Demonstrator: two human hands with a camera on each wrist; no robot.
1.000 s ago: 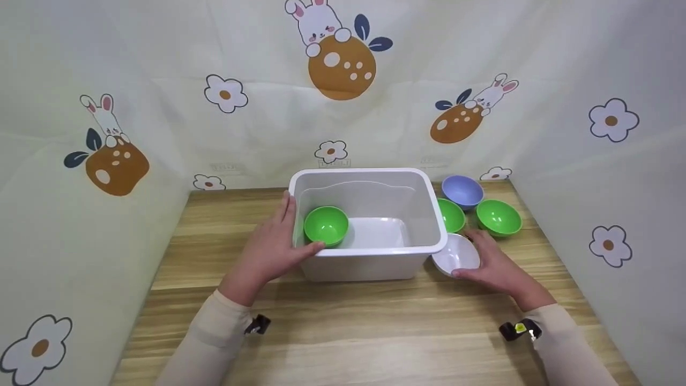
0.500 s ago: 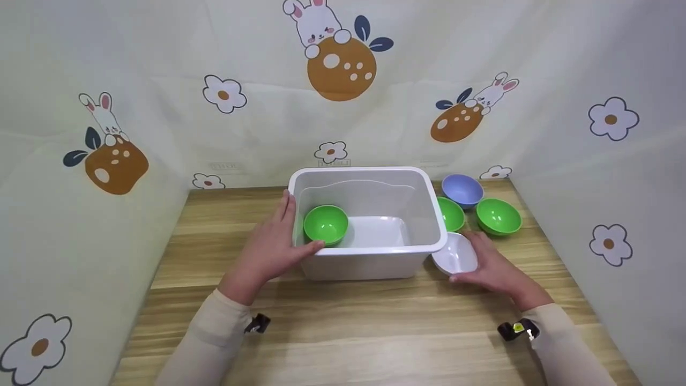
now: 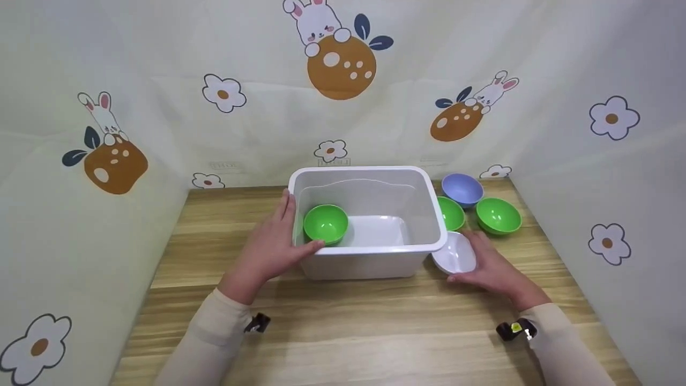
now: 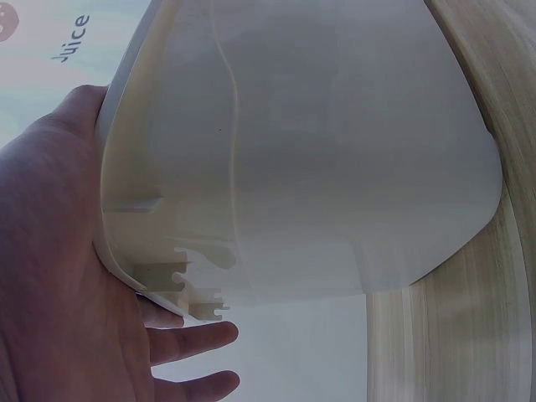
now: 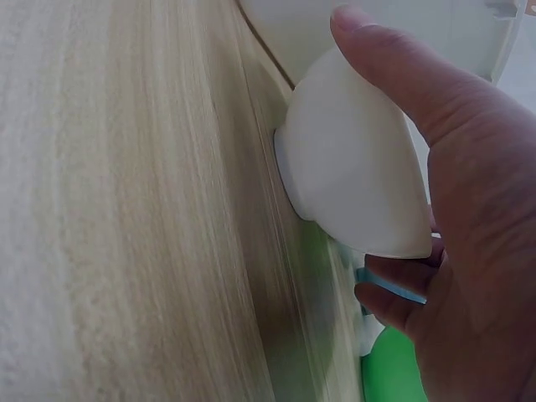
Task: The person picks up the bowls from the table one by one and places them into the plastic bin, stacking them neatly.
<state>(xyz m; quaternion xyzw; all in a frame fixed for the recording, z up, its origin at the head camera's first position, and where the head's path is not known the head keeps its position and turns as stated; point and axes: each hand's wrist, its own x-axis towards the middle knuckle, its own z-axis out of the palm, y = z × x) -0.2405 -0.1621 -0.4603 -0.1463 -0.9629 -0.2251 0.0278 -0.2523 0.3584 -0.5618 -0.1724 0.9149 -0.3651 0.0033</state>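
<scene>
A white plastic bin (image 3: 370, 265) stands on the wooden table with a green bowl (image 3: 326, 224) inside at its left end. My left hand (image 3: 267, 252) rests over the bin's front left corner, thumb along the front rim and fingers straight beside the left wall. In the left wrist view, fingers (image 4: 193, 343) stretch out past the bin's edge. To the bin's right, my right hand (image 3: 490, 265) grips a white bowl (image 3: 454, 254) by its rim, thumb at the near side and fingers at the far side. The bowl's foot is close to the tabletop in the right wrist view.
Behind the right hand are a blue bowl (image 3: 462, 190), a green bowl (image 3: 499, 216) and another green bowl (image 3: 451, 214) partly hidden by the bin. A curtain (image 3: 257, 134) printed with rabbits and flowers surrounds the wooden table (image 3: 343, 332).
My right hand has closed in slightly leftward on the white bowl, whose opening now looks narrower. The left hand and the bin have stayed in place.
</scene>
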